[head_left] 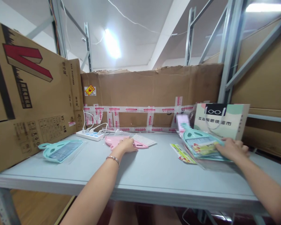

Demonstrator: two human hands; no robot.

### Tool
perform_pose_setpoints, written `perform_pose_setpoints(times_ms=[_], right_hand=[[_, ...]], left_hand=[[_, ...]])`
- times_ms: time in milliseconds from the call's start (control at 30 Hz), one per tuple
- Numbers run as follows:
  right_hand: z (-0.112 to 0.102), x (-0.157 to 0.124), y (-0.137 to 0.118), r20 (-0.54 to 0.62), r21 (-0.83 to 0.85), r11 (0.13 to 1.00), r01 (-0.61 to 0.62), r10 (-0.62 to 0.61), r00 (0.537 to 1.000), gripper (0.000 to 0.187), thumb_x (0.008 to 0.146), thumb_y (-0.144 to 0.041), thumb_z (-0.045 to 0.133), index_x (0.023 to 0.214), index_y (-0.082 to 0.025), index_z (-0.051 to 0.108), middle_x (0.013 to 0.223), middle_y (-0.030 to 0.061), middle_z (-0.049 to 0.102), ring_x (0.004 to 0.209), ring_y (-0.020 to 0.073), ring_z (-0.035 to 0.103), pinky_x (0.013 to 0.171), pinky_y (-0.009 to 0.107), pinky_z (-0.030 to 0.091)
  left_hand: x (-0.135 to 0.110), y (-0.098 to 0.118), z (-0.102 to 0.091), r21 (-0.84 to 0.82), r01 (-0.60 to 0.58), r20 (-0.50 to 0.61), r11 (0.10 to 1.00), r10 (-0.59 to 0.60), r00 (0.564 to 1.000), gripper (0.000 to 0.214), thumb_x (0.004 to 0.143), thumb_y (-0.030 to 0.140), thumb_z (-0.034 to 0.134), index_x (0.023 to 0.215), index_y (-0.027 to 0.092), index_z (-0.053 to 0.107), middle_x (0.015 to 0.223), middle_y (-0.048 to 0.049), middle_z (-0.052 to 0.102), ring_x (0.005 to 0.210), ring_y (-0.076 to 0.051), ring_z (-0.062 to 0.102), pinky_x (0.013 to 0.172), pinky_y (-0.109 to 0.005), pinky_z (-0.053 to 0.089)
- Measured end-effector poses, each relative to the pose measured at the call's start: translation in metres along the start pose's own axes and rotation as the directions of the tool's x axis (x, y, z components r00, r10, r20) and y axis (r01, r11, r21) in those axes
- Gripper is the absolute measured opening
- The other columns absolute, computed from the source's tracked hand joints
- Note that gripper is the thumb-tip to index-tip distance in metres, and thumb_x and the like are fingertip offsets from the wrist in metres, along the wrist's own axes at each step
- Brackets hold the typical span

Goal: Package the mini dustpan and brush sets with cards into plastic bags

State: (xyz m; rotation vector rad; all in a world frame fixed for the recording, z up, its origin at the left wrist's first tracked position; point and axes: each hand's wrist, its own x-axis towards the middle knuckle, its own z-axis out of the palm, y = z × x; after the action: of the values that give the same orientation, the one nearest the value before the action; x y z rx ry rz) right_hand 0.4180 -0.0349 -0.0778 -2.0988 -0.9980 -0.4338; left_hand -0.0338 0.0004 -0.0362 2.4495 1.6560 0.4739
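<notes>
My left hand, with a bangle at the wrist, lies over a pink dustpan, its fingers curled down on it. A white-bristled brush with a pink handle sticks out to the right of that hand. At the right, my right hand grips the edge of a teal dustpan and brush set in clear plastic, the thumb by a yellow printed card. More teal shows underneath, so several sets may be stacked there. Another teal dustpan and brush set lies bagged at the left.
A loose green-yellow card lies left of the stack on the grey shelf. Behind stand a white power strip with cables, a paper bag and a long taped carton. A large box and metal posts flank the shelf.
</notes>
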Motion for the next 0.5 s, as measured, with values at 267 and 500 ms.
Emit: perform_pose_setpoints(times_ms=[267, 500], right_hand=[[-0.027, -0.035, -0.073, -0.272, 0.001, 0.910, 0.414, -0.398, 0.876, 0.037, 0.078, -0.033, 0.045, 0.107, -0.014, 0.056, 0.111, 0.0210, 0.049, 0.105, 0.0354, 0.044, 0.082, 0.047, 0.037], [-0.014, -0.086, -0.196, 0.176, 0.287, 0.547, 0.786, -0.837, 0.518, 0.032, 0.081, -0.023, 0.046, 0.110, -0.016, 0.056, 0.110, 0.0128, 0.054, 0.101, 0.0252, 0.048, 0.085, 0.039, 0.036]], left_hand=[[0.006, -0.015, -0.010, -0.017, 0.233, -0.202, 0.972, -0.232, 0.952, 0.017, 0.058, 0.029, 0.070, 0.061, 0.018, 0.057, 0.087, -0.0170, 0.066, 0.097, -0.034, 0.057, 0.085, -0.044, 0.036], [0.002, -0.014, -0.015, 0.070, 0.200, -0.394, 0.977, -0.157, 0.906, 0.008, 0.065, 0.017, 0.064, 0.073, 0.018, 0.064, 0.079, -0.0149, 0.064, 0.097, -0.033, 0.052, 0.090, -0.047, 0.028]])
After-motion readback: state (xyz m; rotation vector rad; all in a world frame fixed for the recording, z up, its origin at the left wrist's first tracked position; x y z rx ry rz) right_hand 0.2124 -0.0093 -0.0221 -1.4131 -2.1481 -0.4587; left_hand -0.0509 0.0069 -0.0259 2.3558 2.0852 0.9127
